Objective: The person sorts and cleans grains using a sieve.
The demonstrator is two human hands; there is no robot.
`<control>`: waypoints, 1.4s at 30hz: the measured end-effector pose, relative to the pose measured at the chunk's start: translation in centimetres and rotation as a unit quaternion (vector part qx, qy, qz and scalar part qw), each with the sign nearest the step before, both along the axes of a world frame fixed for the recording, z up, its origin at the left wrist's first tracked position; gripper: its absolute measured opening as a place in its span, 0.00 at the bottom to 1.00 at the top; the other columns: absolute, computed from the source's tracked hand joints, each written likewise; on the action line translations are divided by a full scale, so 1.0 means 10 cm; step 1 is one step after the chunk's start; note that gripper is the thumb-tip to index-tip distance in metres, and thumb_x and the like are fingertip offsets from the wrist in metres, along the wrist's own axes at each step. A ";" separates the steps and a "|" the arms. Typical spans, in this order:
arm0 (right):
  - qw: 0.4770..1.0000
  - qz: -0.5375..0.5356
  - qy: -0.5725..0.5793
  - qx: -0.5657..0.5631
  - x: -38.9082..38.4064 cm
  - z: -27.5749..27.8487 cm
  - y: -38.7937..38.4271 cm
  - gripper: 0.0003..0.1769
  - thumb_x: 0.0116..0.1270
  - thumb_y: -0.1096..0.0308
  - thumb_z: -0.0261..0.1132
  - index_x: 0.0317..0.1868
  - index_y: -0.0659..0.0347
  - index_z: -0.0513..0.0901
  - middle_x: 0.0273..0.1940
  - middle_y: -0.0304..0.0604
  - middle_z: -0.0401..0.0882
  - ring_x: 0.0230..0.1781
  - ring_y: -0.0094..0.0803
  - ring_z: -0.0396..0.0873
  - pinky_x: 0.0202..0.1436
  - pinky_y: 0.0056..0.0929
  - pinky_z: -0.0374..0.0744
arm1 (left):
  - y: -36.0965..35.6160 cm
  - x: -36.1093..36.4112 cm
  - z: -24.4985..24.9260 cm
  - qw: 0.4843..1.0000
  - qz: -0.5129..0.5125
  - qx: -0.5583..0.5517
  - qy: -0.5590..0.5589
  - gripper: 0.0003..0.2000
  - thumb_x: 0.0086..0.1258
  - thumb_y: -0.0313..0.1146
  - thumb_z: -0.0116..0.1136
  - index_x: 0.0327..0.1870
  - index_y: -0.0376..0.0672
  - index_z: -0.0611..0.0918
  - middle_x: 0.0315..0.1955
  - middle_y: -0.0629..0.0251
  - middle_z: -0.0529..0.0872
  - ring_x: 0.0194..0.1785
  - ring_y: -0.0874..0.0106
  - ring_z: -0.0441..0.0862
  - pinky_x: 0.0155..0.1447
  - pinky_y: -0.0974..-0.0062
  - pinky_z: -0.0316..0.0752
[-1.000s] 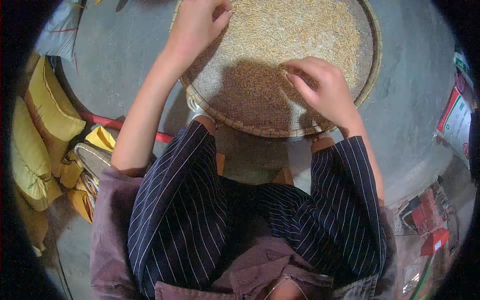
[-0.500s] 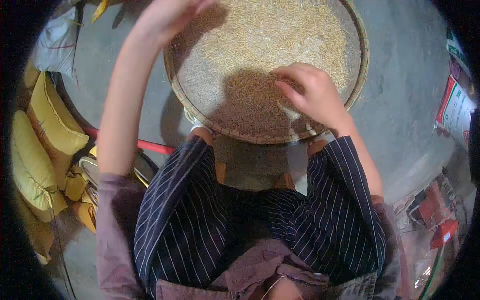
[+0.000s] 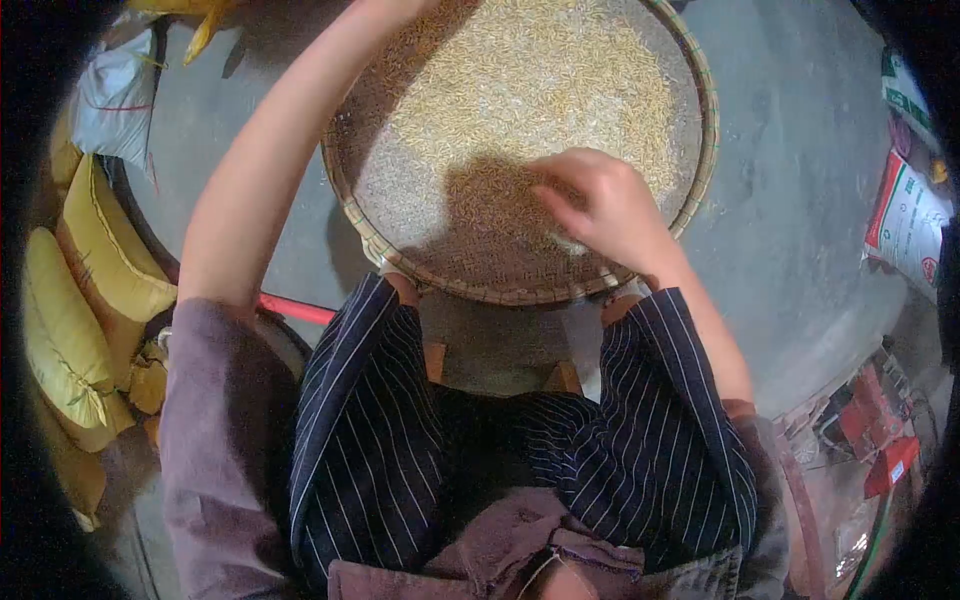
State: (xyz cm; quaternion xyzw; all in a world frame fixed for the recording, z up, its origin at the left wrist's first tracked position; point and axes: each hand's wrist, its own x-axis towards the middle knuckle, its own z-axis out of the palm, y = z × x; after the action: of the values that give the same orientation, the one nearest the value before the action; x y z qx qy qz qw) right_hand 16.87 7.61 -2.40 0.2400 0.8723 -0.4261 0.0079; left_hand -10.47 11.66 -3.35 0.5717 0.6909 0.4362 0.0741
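Round woven tray (image 3: 707, 120) full of grain (image 3: 540, 70) sits at 12 o'clock from the knees. The right hand (image 3: 600, 205) is down on the grain near the tray's 6 o'clock rim, grip curled in, and I can't tell if it's pinching any. The left arm (image 3: 260, 190) runs out of frame at 11 o'clock, so that grip is out of sight.

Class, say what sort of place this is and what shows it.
Likely a farm grain store or yard: a woven tray of unhusked grain, stuffed yellow sacks and a printed sack on bare concrete floor.
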 end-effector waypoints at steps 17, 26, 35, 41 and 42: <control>1.000 -0.008 0.012 0.019 -0.01 -0.07 -0.02 0.12 0.63 0.62 0.65 0.41 0.62 0.84 0.36 0.51 0.83 0.37 0.48 0.81 0.42 0.42 0.80 | -1.59 0.45 -0.19 0.969 0.106 -0.222 0.005 0.09 0.59 0.29 0.69 0.38 0.37 0.84 0.33 0.61 0.85 0.32 0.72 0.85 0.38 0.77 0.82; 1.000 -0.011 -0.011 0.024 0.00 -0.08 -0.01 0.13 0.62 0.62 0.65 0.43 0.61 0.84 0.38 0.52 0.83 0.40 0.48 0.82 0.44 0.42 0.80 | -1.60 0.39 -0.22 0.967 0.099 -0.232 -0.009 0.09 0.60 0.23 0.62 0.42 0.38 0.84 0.34 0.59 0.85 0.33 0.72 0.85 0.41 0.76 0.81; 0.999 -0.008 -0.011 0.033 0.04 -0.12 0.00 0.13 0.63 0.61 0.65 0.43 0.60 0.84 0.36 0.50 0.83 0.38 0.48 0.81 0.42 0.42 0.80 | -1.57 0.40 -0.18 0.968 0.082 -0.234 -0.026 0.12 0.58 0.22 0.62 0.44 0.38 0.83 0.34 0.57 0.85 0.34 0.67 0.84 0.41 0.71 0.80; 0.999 -0.004 -0.009 0.038 0.04 -0.13 -0.01 0.13 0.64 0.60 0.64 0.43 0.60 0.84 0.36 0.50 0.83 0.38 0.49 0.81 0.42 0.43 0.80 | -1.57 0.35 -0.27 0.974 0.059 -0.219 0.023 0.12 0.61 0.24 0.63 0.46 0.41 0.83 0.34 0.61 0.85 0.33 0.72 0.84 0.41 0.75 0.81; 0.999 -0.006 -0.017 0.039 0.04 -0.12 -0.01 0.13 0.64 0.60 0.64 0.43 0.60 0.84 0.36 0.51 0.83 0.38 0.49 0.81 0.42 0.43 0.80 | -1.57 0.34 -0.26 0.974 0.059 -0.219 0.024 0.12 0.61 0.24 0.63 0.46 0.41 0.83 0.34 0.61 0.85 0.33 0.72 0.84 0.41 0.75 0.81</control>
State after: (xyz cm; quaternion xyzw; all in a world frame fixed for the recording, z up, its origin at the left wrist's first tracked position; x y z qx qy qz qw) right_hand 17.24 7.52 -3.62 0.2528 0.8865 -0.3874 0.0106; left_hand -7.05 -4.06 -5.99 0.5099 0.8038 0.2641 0.1556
